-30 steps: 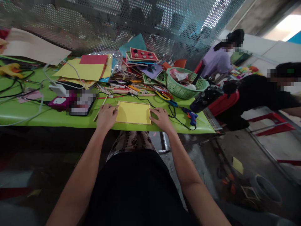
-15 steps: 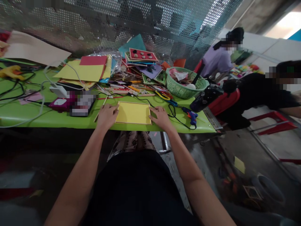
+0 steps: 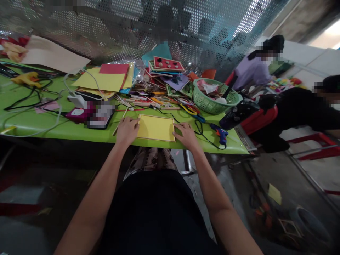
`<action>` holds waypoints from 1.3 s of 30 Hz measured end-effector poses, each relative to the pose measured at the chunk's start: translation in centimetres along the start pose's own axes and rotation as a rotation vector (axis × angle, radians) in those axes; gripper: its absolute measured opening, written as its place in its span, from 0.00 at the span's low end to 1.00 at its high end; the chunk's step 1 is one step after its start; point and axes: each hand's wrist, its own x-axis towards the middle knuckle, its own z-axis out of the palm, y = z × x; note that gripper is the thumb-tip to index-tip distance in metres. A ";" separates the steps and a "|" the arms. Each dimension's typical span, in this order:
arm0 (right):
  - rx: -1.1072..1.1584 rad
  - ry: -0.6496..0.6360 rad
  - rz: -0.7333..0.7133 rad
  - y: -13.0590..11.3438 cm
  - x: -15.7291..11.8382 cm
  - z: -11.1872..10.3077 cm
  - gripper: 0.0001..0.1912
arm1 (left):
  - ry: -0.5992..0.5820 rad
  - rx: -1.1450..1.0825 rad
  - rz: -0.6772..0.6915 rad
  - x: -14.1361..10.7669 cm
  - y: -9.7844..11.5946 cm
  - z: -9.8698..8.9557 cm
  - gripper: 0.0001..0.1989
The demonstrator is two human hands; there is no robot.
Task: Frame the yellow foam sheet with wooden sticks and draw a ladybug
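Observation:
A yellow card (image 3: 156,128) edged with thin wooden sticks lies flat on the green-covered table (image 3: 74,131), close to its front edge. My left hand (image 3: 126,131) grips the card's left side, with fingertips at the border. On the opposite side, my right hand (image 3: 186,135) has its thumb and forefinger against the right border. A loose wooden stick (image 3: 115,131) pokes out beside my left hand. Just right of my right hand lies a blue glue gun (image 3: 221,135) with its black cord. My palms hide parts of the fingers.
Scissors with yellow handles (image 3: 189,109) lie behind the card, near sticks and pencils. A green basket (image 3: 204,101) stands at the back right, before a dark bottle (image 3: 236,115). A phone (image 3: 102,117) and purple socket block (image 3: 78,113) sit left. Two people work at the right.
The whole view has shifted, so the table and its things appear farther right. Both hands stay at the sides of the yellow card, and the card keeps its place on the table.

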 end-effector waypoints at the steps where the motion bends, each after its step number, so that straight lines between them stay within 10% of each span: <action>1: 0.008 0.003 -0.002 0.0 0.0 -0.1 0.26 | 0.002 -0.007 -0.001 0.0 0.0 0.0 0.21; 13: 0.342 0.150 0.020 0.3 -2.5 -1.3 0.21 | 0.076 -0.132 -0.050 -0.3 0.0 -0.9 0.19; 27: 0.112 0.043 0.091 4.3 1.5 -1.8 0.25 | 0.021 -0.226 0.062 -1.4 -0.7 -1.0 0.20; 39: 0.257 -0.247 -0.086 2.1 1.1 -3.4 0.39 | -0.241 -0.242 0.146 -3.1 -2.3 -2.8 0.40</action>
